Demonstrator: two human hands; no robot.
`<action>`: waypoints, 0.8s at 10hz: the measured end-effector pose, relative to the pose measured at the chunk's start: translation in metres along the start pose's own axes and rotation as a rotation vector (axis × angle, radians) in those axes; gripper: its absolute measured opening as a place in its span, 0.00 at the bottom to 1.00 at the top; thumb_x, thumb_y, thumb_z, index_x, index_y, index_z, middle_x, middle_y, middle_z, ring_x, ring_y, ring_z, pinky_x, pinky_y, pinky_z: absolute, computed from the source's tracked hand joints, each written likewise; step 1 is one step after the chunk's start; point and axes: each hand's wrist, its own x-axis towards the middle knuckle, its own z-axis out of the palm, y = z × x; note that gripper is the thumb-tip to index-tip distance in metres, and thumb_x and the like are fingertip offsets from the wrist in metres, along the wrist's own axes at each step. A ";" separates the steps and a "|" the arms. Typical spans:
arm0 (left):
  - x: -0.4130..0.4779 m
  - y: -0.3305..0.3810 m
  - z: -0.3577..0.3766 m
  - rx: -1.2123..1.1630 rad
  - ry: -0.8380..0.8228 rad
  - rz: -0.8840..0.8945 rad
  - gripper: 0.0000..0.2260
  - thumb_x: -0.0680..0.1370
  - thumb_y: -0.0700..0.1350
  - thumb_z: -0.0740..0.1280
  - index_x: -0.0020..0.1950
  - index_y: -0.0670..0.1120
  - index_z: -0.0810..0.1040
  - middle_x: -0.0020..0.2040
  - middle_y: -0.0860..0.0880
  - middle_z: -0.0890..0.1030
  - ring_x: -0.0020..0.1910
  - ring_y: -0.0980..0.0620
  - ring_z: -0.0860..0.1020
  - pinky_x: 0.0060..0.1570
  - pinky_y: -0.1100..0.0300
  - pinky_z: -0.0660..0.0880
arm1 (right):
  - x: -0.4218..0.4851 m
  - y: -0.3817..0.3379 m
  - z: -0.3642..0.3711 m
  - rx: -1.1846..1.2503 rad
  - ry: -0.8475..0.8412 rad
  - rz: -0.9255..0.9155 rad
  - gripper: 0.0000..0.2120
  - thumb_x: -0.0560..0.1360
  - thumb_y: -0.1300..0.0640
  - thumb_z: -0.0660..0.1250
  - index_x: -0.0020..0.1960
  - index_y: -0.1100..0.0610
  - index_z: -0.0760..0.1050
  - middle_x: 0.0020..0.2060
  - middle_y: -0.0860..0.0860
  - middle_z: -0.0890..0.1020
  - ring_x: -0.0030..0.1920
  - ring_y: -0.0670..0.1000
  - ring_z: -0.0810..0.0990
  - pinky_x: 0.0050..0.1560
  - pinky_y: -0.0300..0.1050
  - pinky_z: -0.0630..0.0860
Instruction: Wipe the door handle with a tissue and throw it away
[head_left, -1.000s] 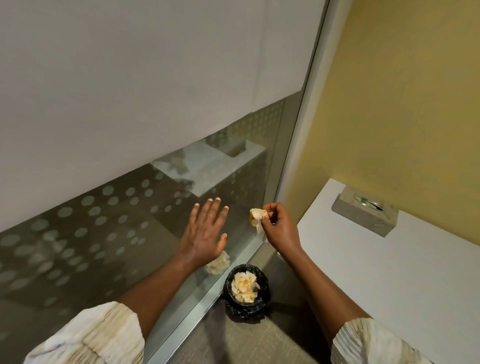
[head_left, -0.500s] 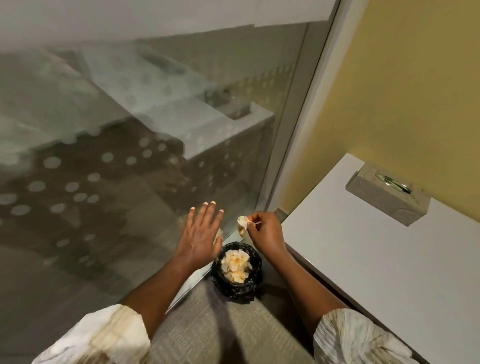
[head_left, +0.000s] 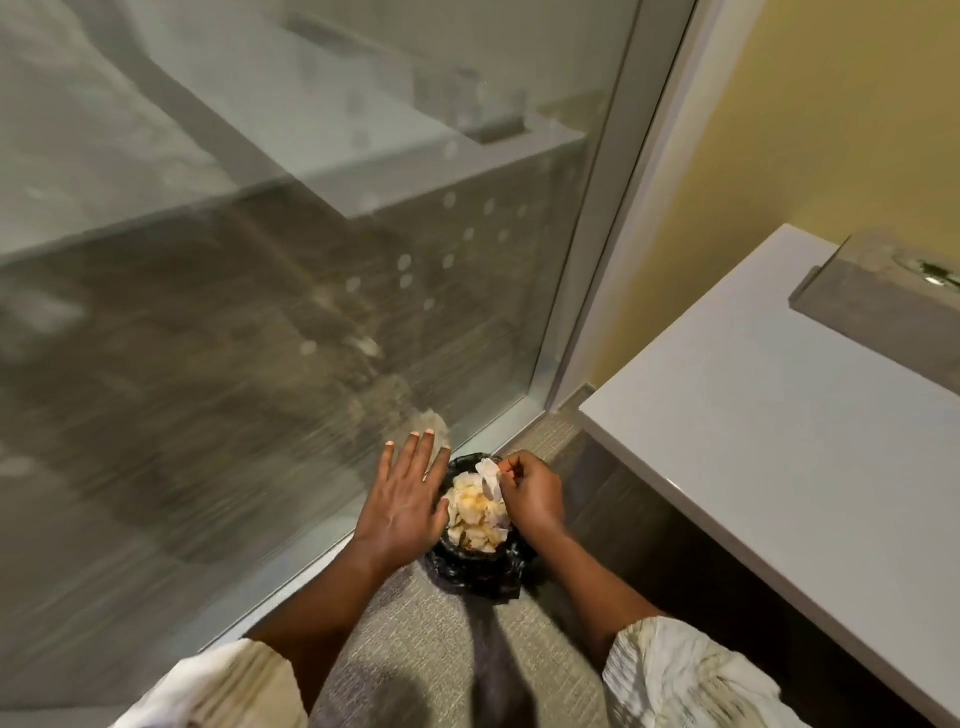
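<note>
Fingers (head_left: 503, 466) of the right hand (head_left: 532, 493): pinched shut on a crumpled white tissue (head_left: 489, 477), held just above the small round bin lined with black plastic (head_left: 475, 564) on the grey carpet. Left hand (head_left: 402, 501): flat, fingers spread, holding nothing, beside the bin's rim, near the glass door panel (head_left: 311, 260). Bin contents: heaped crumpled tissues (head_left: 475, 512), level with the rim. Risk: a released tissue may roll off the heap onto the carpet, given the bin's fullness. White worktop (head_left: 779, 441) to the right: not involved.

Frosted glass panel (head_left: 311, 234) with dots, yellow wall (head_left: 831, 104), white counter (head_left: 753, 441), grey carpet (head_left: 431, 649)
</note>
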 end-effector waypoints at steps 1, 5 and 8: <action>0.007 0.002 0.031 0.012 -0.015 0.021 0.32 0.82 0.54 0.65 0.84 0.44 0.62 0.83 0.38 0.59 0.83 0.38 0.57 0.80 0.39 0.46 | 0.020 0.031 0.018 -0.010 -0.060 0.091 0.06 0.80 0.58 0.63 0.54 0.55 0.79 0.50 0.52 0.85 0.47 0.52 0.82 0.43 0.41 0.72; 0.019 0.000 0.072 0.067 -0.005 0.052 0.33 0.82 0.56 0.64 0.84 0.44 0.63 0.84 0.38 0.58 0.83 0.38 0.57 0.79 0.40 0.41 | 0.043 0.071 0.038 -0.065 -0.144 0.079 0.12 0.80 0.54 0.66 0.63 0.54 0.77 0.60 0.52 0.83 0.59 0.54 0.81 0.58 0.45 0.77; 0.010 0.002 -0.034 0.008 0.035 -0.034 0.33 0.79 0.54 0.70 0.81 0.43 0.68 0.81 0.37 0.65 0.81 0.36 0.64 0.78 0.39 0.51 | 0.010 -0.017 -0.004 -0.029 -0.092 -0.056 0.12 0.79 0.52 0.68 0.60 0.53 0.81 0.55 0.50 0.85 0.55 0.51 0.83 0.57 0.46 0.79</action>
